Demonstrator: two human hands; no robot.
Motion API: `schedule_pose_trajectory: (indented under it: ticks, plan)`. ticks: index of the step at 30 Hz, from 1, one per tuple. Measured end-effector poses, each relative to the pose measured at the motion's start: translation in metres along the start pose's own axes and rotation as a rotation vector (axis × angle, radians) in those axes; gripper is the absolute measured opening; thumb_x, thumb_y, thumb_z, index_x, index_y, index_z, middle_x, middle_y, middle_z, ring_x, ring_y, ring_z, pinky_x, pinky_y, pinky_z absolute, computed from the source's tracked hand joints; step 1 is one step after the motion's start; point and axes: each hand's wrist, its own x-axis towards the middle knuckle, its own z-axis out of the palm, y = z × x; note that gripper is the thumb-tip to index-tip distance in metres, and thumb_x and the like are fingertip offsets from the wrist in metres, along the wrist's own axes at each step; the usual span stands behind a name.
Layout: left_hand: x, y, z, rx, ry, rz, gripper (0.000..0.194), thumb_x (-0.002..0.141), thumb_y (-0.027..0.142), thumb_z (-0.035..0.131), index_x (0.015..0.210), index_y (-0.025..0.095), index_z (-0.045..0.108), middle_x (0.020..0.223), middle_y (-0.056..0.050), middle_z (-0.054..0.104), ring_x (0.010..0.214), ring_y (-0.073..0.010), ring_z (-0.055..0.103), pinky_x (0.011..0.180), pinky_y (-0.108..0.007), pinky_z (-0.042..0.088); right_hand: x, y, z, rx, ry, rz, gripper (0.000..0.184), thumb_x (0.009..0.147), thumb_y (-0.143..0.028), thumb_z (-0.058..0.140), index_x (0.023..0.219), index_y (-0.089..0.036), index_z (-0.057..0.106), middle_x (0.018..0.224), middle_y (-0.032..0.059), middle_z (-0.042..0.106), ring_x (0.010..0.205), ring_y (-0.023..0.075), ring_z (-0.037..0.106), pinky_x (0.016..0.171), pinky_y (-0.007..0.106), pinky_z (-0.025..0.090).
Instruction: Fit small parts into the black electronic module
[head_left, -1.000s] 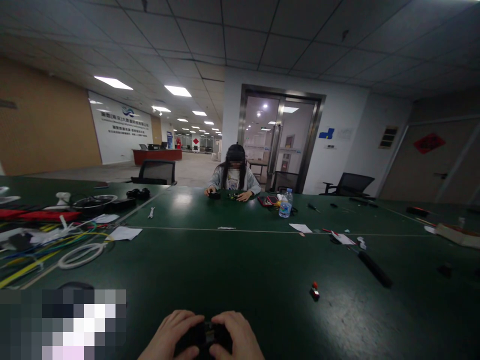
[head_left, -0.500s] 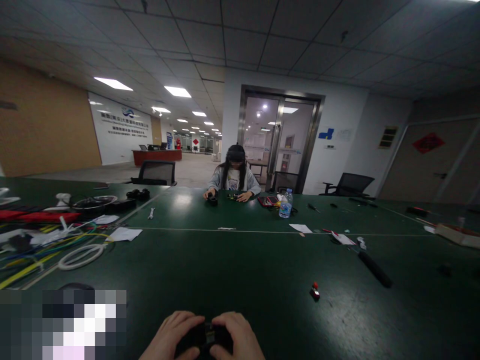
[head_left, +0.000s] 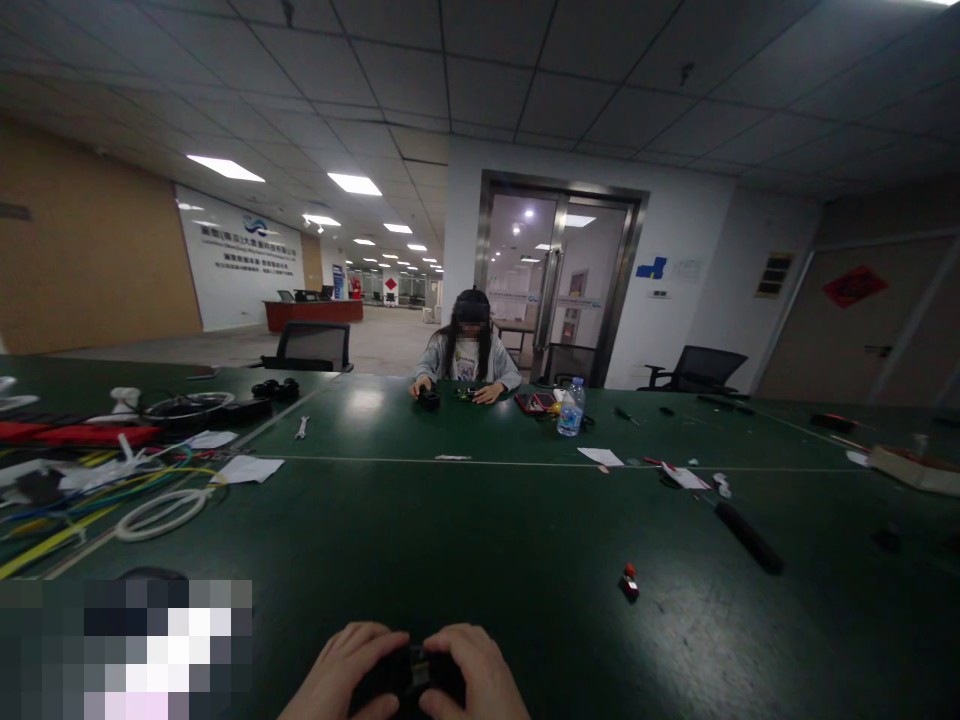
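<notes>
At the bottom middle of the head view, my left hand (head_left: 346, 668) and my right hand (head_left: 474, 668) curl round the two sides of a black object (head_left: 409, 685). Its kind I cannot make out, as it is dark and mostly covered by my fingers. A small metallic-looking part shows on it between my fingertips. Both thumbs press in from the near side. To the right, a small red and silver item (head_left: 629, 582) lies on the green table (head_left: 555, 640), apart from my hands.
Cables (head_left: 161, 512) and red strips crowd the left side. A wrench (head_left: 301, 427), a water bottle (head_left: 571, 407) and white paper (head_left: 600, 457) lie or stand farther off. A black rod-shaped thing (head_left: 750, 537) lies at right. Opposite sits a person (head_left: 469, 350) with a black object in one hand.
My hands and the black object stay in the same place. Across the table, the person's hand with its black object has shifted very slightly to the right.
</notes>
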Motion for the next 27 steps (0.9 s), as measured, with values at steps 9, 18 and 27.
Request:
schedule_pose_trajectory:
  ticks: [9, 18, 27]
  plan:
    - [-0.001, 0.007, -0.005, 0.012, 0.019, 0.011, 0.043, 0.071, 0.025, 0.061, 0.113, 0.035, 0.058, 0.106, -0.001, 0.066, 0.100, -0.0251, 0.058, 0.087, -0.037, 0.047, 0.001, -0.002, -0.001, 0.001, 0.015, -0.017, 0.041, 0.062, -0.012, 0.062, 0.101, -0.025, 0.062, 0.108, 0.0013, 0.061, 0.102, 0.0212, 0.052, 0.087, 0.029, 0.037]
    - [-0.003, -0.003, 0.002, 0.001, 0.028, 0.020, 0.043, 0.070, 0.027, 0.061, 0.112, 0.033, 0.059, 0.105, -0.003, 0.066, 0.098, -0.0259, 0.058, 0.086, -0.038, 0.048, -0.001, -0.004, -0.002, 0.012, 0.027, -0.033, 0.041, 0.061, -0.010, 0.062, 0.100, -0.025, 0.062, 0.108, 0.0017, 0.062, 0.102, 0.0209, 0.052, 0.088, 0.029, 0.037]
    - [-0.001, 0.013, -0.009, 0.000, 0.006, -0.025, 0.043, 0.070, 0.023, 0.062, 0.112, 0.033, 0.059, 0.106, -0.002, 0.066, 0.100, -0.0258, 0.057, 0.088, -0.039, 0.047, -0.003, -0.007, -0.006, 0.009, 0.010, -0.015, 0.040, 0.063, -0.012, 0.062, 0.101, -0.026, 0.062, 0.109, 0.0013, 0.061, 0.103, 0.0215, 0.052, 0.087, 0.030, 0.038]
